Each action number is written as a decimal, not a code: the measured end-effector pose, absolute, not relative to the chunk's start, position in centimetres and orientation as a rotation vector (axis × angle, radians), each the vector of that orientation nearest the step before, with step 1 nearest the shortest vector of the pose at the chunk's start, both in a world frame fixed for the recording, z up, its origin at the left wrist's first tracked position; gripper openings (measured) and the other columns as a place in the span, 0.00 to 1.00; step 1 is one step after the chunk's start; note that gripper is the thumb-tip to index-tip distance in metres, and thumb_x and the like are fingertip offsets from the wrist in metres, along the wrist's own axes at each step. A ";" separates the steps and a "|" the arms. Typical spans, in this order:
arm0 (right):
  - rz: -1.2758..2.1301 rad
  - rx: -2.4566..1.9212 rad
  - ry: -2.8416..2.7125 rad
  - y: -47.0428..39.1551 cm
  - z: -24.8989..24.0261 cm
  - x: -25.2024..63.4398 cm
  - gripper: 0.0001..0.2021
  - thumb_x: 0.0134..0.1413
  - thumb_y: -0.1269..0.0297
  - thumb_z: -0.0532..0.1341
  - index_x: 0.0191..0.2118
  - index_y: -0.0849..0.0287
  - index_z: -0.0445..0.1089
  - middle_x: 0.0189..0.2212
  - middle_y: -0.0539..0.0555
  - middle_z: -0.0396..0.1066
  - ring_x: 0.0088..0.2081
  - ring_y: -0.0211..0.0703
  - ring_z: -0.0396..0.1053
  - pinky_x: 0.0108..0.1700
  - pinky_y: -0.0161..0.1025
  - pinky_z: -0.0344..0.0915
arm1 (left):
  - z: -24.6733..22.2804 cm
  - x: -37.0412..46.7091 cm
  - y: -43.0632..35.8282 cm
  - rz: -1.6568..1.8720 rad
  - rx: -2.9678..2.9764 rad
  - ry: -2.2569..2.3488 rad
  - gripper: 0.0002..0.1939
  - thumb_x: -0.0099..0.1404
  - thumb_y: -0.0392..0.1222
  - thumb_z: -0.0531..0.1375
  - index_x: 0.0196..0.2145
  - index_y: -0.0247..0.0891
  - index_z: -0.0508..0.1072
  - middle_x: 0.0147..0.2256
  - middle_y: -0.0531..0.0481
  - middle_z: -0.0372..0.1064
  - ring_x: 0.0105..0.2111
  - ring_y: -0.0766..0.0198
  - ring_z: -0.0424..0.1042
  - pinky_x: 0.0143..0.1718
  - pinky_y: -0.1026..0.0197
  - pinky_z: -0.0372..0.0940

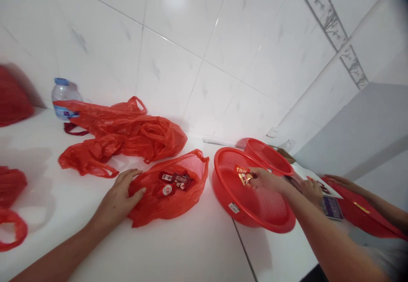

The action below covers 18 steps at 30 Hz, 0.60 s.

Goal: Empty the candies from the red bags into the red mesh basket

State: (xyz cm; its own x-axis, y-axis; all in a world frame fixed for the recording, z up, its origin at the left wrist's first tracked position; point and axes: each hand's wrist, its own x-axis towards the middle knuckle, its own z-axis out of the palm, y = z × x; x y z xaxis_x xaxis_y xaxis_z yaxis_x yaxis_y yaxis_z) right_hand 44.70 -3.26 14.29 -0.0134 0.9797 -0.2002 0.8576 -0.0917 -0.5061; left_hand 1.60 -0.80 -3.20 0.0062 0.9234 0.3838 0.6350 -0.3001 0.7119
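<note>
My left hand (123, 193) grips the near-left edge of a red plastic bag (178, 210), thumb on the outside and fingers behind the rim. The bag lies on the white table with its mouth open, and several small dark-red wrapped snacks (181, 181) show inside. Over a red plastic basket (223, 203) with mesh walls, my right hand (263, 180) is closed on small gold-and-red wrapped snacks (246, 177). Their exact kind is too small to read.
Crumpled red plastic bags (143, 139) lie behind, beside a water bottle (62, 99) with a blue cap. A second red basket (270, 156) stands behind the first. At right, another person's hand (312, 190) is near a printed sheet (333, 207) and a red object. Tiled wall behind.
</note>
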 end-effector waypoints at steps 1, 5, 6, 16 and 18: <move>0.786 -1.953 -1.986 -2.9 15.0 44.0 0.05 0.42 0.72 0.56 0.29 0.58 0.66 0.24 0.49 0.67 0.27 0.38 0.67 0.31 0.34 0.66 | -3.2 1.6 -0.8 1.199 1.960 1.605 0.24 0.61 0.53 0.53 0.52 0.42 0.62 0.55 0.44 0.58 0.56 0.50 0.61 0.56 0.47 0.58; 0.771 -1.662 -2.206 -1.7 17.4 39.3 0.08 0.44 0.73 0.53 0.32 0.57 0.65 0.24 0.46 0.62 0.26 0.35 0.61 0.29 0.32 0.62 | -3.0 1.7 -1.1 1.225 1.963 1.605 0.22 0.61 0.51 0.53 0.51 0.41 0.63 0.55 0.43 0.59 0.55 0.51 0.62 0.56 0.47 0.59; 0.738 -1.606 -2.267 -1.4 17.7 37.7 0.08 0.44 0.73 0.52 0.32 0.56 0.65 0.23 0.45 0.61 0.26 0.34 0.60 0.29 0.31 0.60 | -2.9 1.7 -1.2 1.225 1.958 1.606 0.22 0.61 0.51 0.53 0.51 0.41 0.63 0.55 0.43 0.59 0.55 0.50 0.62 0.56 0.47 0.59; 0.332 -1.509 -2.697 1.3 14.2 27.7 0.17 0.42 0.76 0.58 0.41 0.55 0.65 0.39 0.51 0.67 0.32 0.37 0.65 0.30 0.32 0.58 | -2.5 1.5 -1.2 1.212 1.939 1.561 0.22 0.62 0.49 0.53 0.52 0.39 0.61 0.54 0.42 0.59 0.55 0.52 0.61 0.56 0.47 0.58; 0.297 -1.545 -2.677 0.6 14.0 28.0 0.21 0.45 0.73 0.59 0.48 0.53 0.63 0.45 0.53 0.66 0.34 0.37 0.67 0.31 0.34 0.60 | -2.4 1.5 -1.3 1.206 1.922 1.551 0.22 0.62 0.48 0.53 0.53 0.40 0.61 0.55 0.43 0.58 0.55 0.52 0.61 0.55 0.48 0.58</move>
